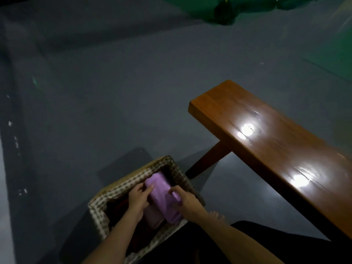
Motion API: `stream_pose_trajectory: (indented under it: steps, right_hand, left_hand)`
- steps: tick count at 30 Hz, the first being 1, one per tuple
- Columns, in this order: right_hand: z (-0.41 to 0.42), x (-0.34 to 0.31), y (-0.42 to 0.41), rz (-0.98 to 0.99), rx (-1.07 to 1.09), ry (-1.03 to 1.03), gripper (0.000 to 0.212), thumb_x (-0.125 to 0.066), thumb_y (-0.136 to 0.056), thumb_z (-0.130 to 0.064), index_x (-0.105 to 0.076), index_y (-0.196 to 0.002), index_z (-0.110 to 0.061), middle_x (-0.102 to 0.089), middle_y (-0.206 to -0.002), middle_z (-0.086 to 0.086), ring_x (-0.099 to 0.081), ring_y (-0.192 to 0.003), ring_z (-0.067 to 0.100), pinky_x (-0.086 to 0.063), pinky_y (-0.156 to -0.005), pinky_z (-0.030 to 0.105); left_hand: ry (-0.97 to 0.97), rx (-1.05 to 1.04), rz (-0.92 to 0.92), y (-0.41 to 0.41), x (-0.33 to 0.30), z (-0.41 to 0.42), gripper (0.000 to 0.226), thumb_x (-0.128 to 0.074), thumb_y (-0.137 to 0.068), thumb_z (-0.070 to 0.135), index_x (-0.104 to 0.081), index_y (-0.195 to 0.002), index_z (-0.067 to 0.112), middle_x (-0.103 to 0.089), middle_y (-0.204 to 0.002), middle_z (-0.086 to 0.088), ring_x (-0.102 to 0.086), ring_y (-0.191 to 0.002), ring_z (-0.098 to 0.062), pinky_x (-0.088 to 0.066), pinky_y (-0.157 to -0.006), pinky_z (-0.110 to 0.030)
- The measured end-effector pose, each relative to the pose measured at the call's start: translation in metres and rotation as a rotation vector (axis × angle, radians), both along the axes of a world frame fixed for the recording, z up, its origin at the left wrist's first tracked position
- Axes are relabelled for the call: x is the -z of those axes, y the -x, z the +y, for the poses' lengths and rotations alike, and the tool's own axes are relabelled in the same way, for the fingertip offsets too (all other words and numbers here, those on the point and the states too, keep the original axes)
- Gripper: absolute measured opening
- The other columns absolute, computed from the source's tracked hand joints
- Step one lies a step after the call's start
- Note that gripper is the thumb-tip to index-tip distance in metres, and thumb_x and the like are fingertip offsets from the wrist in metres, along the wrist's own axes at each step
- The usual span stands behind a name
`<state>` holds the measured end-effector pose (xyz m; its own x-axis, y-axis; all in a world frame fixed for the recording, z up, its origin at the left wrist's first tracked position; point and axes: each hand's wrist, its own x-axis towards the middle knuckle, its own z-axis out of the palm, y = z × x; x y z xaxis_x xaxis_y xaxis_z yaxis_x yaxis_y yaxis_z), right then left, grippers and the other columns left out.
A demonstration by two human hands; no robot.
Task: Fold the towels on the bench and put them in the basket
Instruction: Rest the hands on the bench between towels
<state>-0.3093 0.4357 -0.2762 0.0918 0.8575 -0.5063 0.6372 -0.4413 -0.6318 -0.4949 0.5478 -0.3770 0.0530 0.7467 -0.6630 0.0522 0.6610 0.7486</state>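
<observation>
A folded purple towel (162,195) lies inside the woven basket (177,174), which stands on the floor at the bottom centre. My left hand (138,200) grips the towel's left side, thumb on top. My right hand (184,201) holds its right side with fingers curled over the fold. A pink folded towel (153,219) sits under the purple one, and something dark red (122,206) lies in the basket's left part. The wooden bench (266,141) runs from the centre to the lower right, with no towel on the part I see.
The grey floor (114,101) spreads around the basket. A bench leg (205,161) slants down close to the basket's right corner. My bare foot (217,216) rests right of the basket. A dim green shape (219,10) sits at the far top.
</observation>
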Motion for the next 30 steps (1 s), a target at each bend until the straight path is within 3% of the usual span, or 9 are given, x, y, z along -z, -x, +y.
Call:
stream_pose_trajectory:
  steps: [7,10,12,17,20,22,24,27,30]
  right_hand:
    - [0.02,0.064,-0.006,0.084,0.043,0.14,0.051,-0.055,-0.099,-0.004,-0.048,-0.148,-0.019,-0.059,-0.132,0.008,-0.058,-0.116,0.02,-0.043,-0.092,0.023]
    - [0.034,0.084,-0.012,0.076,0.074,0.202,0.058,-0.061,-0.095,-0.003,-0.05,-0.15,-0.02,-0.057,-0.142,0.012,-0.056,-0.13,0.03,-0.044,-0.102,0.029]
    - [0.041,0.095,-0.015,0.067,0.079,0.231,0.058,-0.062,-0.094,-0.002,-0.051,-0.148,-0.019,-0.059,-0.142,0.012,-0.057,-0.13,0.03,-0.044,-0.104,0.031]
    - [0.041,0.118,-0.022,0.04,0.091,0.26,0.054,-0.058,-0.098,-0.001,-0.05,-0.149,-0.015,-0.058,-0.144,0.013,-0.055,-0.133,0.031,-0.044,-0.109,0.033]
    - [0.039,0.119,-0.022,0.047,0.053,0.263,0.054,-0.048,-0.108,-0.014,-0.036,-0.16,-0.016,-0.039,-0.161,0.009,-0.039,-0.147,0.029,-0.031,-0.118,0.03]
    - [0.039,0.118,-0.023,0.04,0.031,0.276,0.052,-0.041,-0.111,-0.023,-0.031,-0.162,-0.022,-0.031,-0.166,0.006,-0.034,-0.15,0.027,-0.027,-0.117,0.027]
    - [0.04,0.112,-0.022,0.031,0.031,0.29,0.053,-0.043,-0.11,-0.023,-0.03,-0.162,-0.023,-0.031,-0.166,0.005,-0.034,-0.149,0.027,-0.03,-0.116,0.028]
    - [0.038,0.096,-0.022,-0.002,-0.011,0.305,0.058,-0.05,-0.107,-0.021,-0.03,-0.161,-0.017,-0.034,-0.164,0.008,-0.037,-0.148,0.028,-0.031,-0.115,0.028]
    - [0.032,0.074,-0.021,-0.051,-0.067,0.27,0.055,-0.054,-0.105,-0.017,-0.038,-0.156,-0.01,-0.043,-0.157,0.013,-0.044,-0.142,0.031,-0.035,-0.112,0.03]
  left_hand:
    - [0.028,-0.107,0.014,-0.025,0.055,0.003,0.022,-0.079,-0.09,0.01,-0.075,-0.112,0.011,-0.078,-0.1,-0.006,-0.07,-0.096,-0.026,-0.053,-0.078,-0.039]
    - [0.002,-0.13,0.102,-0.034,0.075,0.008,0.031,-0.088,-0.083,0.015,-0.076,-0.111,0.012,-0.079,-0.104,-0.006,-0.074,-0.097,-0.024,-0.061,-0.09,-0.044]
    - [-0.01,-0.147,0.155,-0.04,0.082,0.008,0.042,-0.092,-0.079,0.02,-0.075,-0.116,0.012,-0.077,-0.105,-0.001,-0.073,-0.095,-0.019,-0.061,-0.088,-0.04]
    - [0.013,-0.189,0.102,-0.049,0.1,0.0,0.047,-0.083,-0.084,-0.001,-0.066,-0.128,-0.003,-0.072,-0.121,-0.016,-0.07,-0.102,-0.028,-0.059,-0.087,-0.038]
    - [0.024,-0.19,0.076,-0.048,0.102,0.002,0.039,-0.072,-0.093,-0.004,-0.064,-0.131,-0.002,-0.071,-0.123,-0.017,-0.07,-0.106,-0.03,-0.063,-0.076,-0.03]
    - [0.008,-0.137,0.114,-0.045,0.099,0.0,0.033,-0.071,-0.094,-0.005,-0.066,-0.126,0.0,-0.073,-0.118,-0.015,-0.071,-0.107,-0.03,-0.062,-0.074,-0.027]
    - [-0.044,-0.011,0.185,-0.04,0.091,-0.004,0.036,-0.083,-0.087,0.006,-0.07,-0.121,0.006,-0.076,-0.111,-0.005,-0.073,-0.103,-0.022,-0.06,-0.081,-0.03]
    - [-0.099,0.137,0.256,-0.032,0.069,-0.008,0.031,-0.079,-0.089,0.005,-0.071,-0.119,0.006,-0.074,-0.105,0.0,-0.07,-0.1,-0.021,-0.054,-0.091,-0.033]
    - [-0.151,0.225,0.265,-0.026,0.048,-0.012,0.016,-0.078,-0.089,0.004,-0.071,-0.1,0.013,-0.073,-0.094,0.0,-0.07,-0.093,-0.023,-0.057,-0.087,-0.037]
